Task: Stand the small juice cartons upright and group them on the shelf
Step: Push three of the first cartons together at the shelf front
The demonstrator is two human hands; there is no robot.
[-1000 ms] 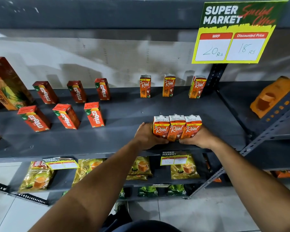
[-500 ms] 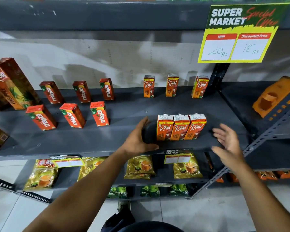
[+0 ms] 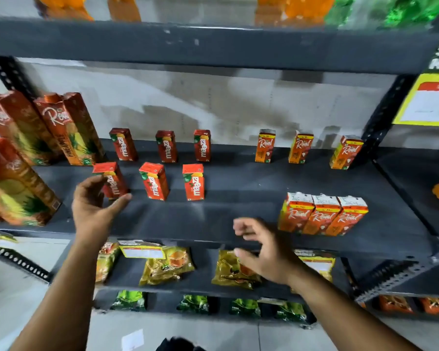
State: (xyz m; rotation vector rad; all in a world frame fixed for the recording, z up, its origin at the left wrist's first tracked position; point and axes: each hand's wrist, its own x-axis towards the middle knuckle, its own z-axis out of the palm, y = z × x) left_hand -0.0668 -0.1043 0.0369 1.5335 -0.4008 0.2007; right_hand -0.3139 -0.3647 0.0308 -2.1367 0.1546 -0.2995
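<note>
Three small orange Real cartons (image 3: 322, 215) stand upright, pressed side by side near the front right of the dark shelf (image 3: 226, 216). Three more Real cartons (image 3: 300, 147) stand spaced apart along the back. Red Maaza cartons stand in two rows at left: a front row (image 3: 154, 181) and a back row (image 3: 166, 146). My left hand (image 3: 93, 202) is open, fingers spread right beside the front-left Maaza carton (image 3: 113, 182), partly covering it. My right hand (image 3: 261, 249) hovers open in front of the shelf edge, left of the grouped Real cartons, holding nothing.
Tall Real pineapple cartons (image 3: 69, 127) stand at the shelf's left end. A yellow price sign (image 3: 427, 97) hangs at upper right. Snack packets (image 3: 167, 264) lie on the shelf below, green packets lower down. Perforated metal uprights (image 3: 380, 115) frame the shelf.
Both hands let go of the three grouped Real cartons and moved left. My left hand now reaches the front-left Maaza carton. The view has swung left.
</note>
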